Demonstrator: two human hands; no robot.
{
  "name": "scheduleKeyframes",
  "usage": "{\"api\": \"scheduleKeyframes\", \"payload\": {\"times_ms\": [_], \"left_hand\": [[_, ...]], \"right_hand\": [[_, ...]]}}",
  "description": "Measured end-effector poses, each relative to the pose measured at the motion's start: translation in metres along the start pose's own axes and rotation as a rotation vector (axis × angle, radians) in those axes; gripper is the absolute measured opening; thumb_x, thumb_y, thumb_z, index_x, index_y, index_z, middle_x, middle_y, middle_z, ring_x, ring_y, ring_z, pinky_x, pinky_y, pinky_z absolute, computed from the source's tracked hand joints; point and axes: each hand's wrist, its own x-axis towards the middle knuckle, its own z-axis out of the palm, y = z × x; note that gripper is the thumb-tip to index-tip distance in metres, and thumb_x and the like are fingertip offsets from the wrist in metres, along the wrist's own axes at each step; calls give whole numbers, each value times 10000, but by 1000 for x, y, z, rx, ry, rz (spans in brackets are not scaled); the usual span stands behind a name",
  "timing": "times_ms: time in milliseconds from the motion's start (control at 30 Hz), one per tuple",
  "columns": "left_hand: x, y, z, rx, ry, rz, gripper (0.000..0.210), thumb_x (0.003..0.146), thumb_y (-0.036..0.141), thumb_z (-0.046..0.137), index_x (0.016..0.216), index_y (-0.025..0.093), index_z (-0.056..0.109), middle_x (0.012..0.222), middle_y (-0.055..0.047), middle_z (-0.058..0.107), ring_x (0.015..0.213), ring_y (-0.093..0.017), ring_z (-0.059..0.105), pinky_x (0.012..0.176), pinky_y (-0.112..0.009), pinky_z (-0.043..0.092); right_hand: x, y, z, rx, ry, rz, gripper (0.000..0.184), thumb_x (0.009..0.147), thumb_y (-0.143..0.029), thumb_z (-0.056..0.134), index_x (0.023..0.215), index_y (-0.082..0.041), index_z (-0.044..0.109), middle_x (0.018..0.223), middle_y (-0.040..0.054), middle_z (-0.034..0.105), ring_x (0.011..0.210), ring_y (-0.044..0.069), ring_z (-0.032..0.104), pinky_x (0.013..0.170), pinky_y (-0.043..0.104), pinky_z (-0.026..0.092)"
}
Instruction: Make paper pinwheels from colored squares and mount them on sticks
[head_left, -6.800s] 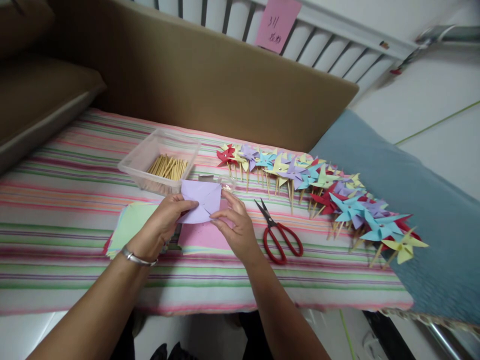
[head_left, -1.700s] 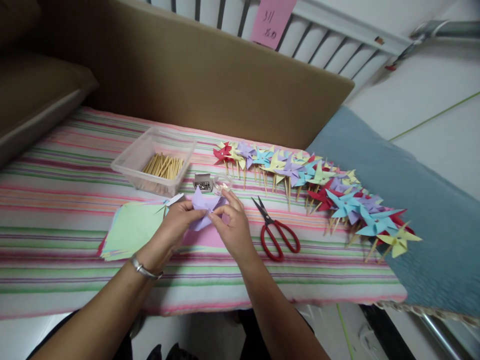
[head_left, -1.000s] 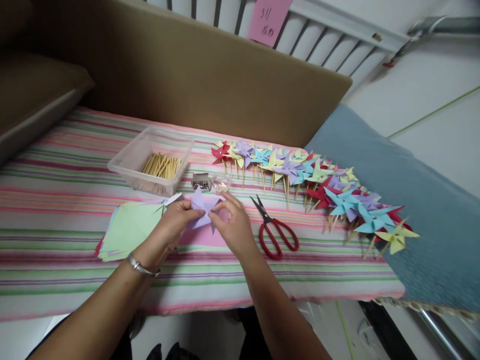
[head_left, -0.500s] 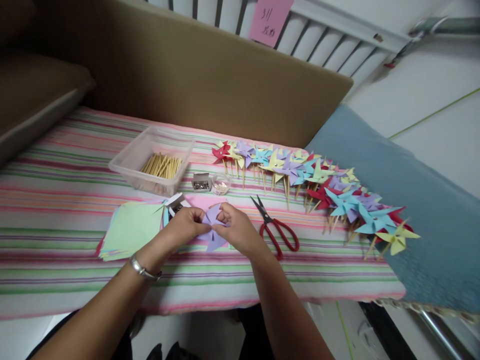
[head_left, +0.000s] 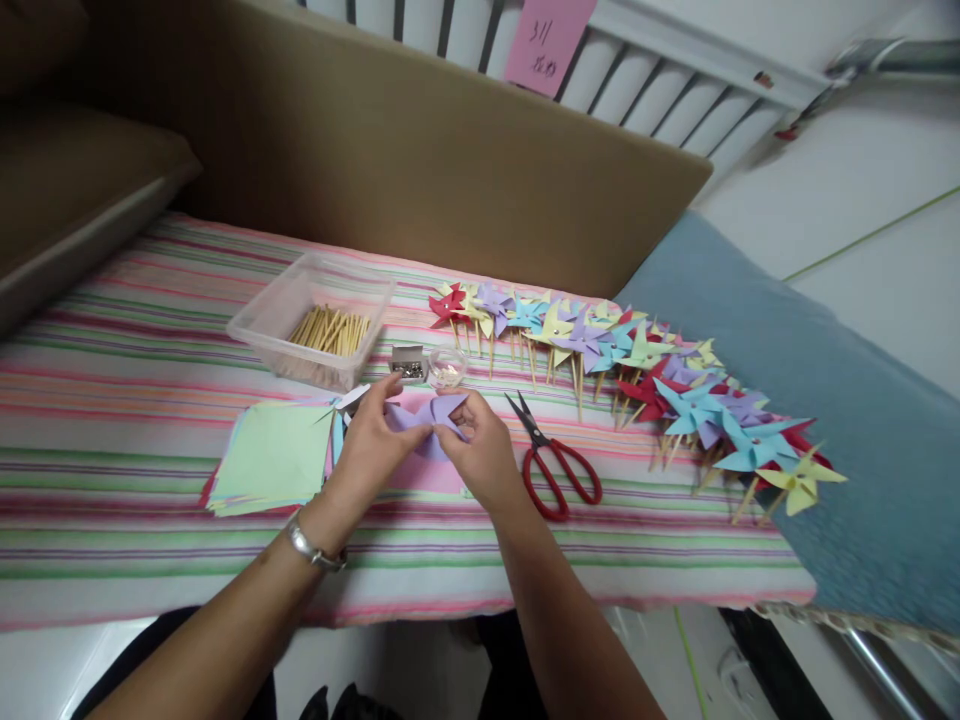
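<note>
On the far left, well apart from the hands, there is a brown cushion (head_left: pixel 90 180). Nearer, just to the left of the left hand, lies a pile of coloured paper (head_left: pixel 274 455) with a light green sheet on the top. Beyond the left hand and a little to its left stands a clear plastic box (head_left: pixel 315 369), in which many thin wooden sticks (head_left: pixel 330 330) are lying. The left hand (head_left: pixel 371 445), with a silver bracelet (head_left: pixel 315 545) on its wrist, has its thumb and fingers closed on the left part of a folded purple paper (head_left: pixel 436 411). A small white box (head_left: pixel 351 398) is partly hidden behind this hand. Ahead of the hands is a small open box (head_left: pixel 409 366) with shiny metal pieces inside, and next to it a round clear tub (head_left: pixel 448 368). The purple paper is between the two hands, above a pink sheet (head_left: pixel 427 479) that lies on the striped cloth (head_left: pixel 187 540). The right hand (head_left: pixel 484 450) pinches the right part of the purple paper, and the two thumbs are close together at its middle. Just to the right of the right hand rest red-handled scissors (head_left: pixel 555 465), with the blades pointing away from the person. Farther right, a long row of paper pinwheels (head_left: pixel 637 370) on sticks reaches to a blue cover (head_left: pixel 847 400).
</note>
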Motion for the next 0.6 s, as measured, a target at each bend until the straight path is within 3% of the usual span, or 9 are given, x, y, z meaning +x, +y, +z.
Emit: {"api": "scheduleKeyframes", "payload": {"times_ms": [67,233,433,533,600], "left_hand": [[-1,0,4,-185,6,-85,741,542,244,775,1236,171,525,1098,-94,637,899,-203,593,786,-317,445],[-3,-5,11,-663,-239,-273,292,601,243,748,859,120,686,817,-59,701,738,-169,616,737,-295,458],[-1,-8,9,-666,-149,-282,209,572,196,756,767,137,708,735,-24,710,655,-142,603,697,-272,457],[5,-6,0,-634,-127,-282,208,560,197,749,752,134,699,718,-21,703,644,-142,597,677,-266,451],[10,-4,-9,-627,-119,-303,198,530,201,759,699,131,683,660,-12,683,603,-134,578,634,-252,439]], "right_hand": [[-1,0,3,14,60,-16,325,740,-172,543,1061,-221,551,910,24,660,842,162,628,776,288,494],[-2,1,12,164,136,-17,276,737,-186,577,1011,-209,543,903,29,666,870,164,635,818,295,491],[0,0,18,433,68,106,204,732,-242,601,903,-204,498,757,-20,623,704,135,621,693,264,503],[-1,1,14,354,47,121,275,760,-280,594,1006,-197,501,714,-28,599,645,133,597,629,259,493],[-2,1,9,217,66,29,289,798,-272,563,1073,-195,521,778,2,622,712,147,612,700,293,506]]}}
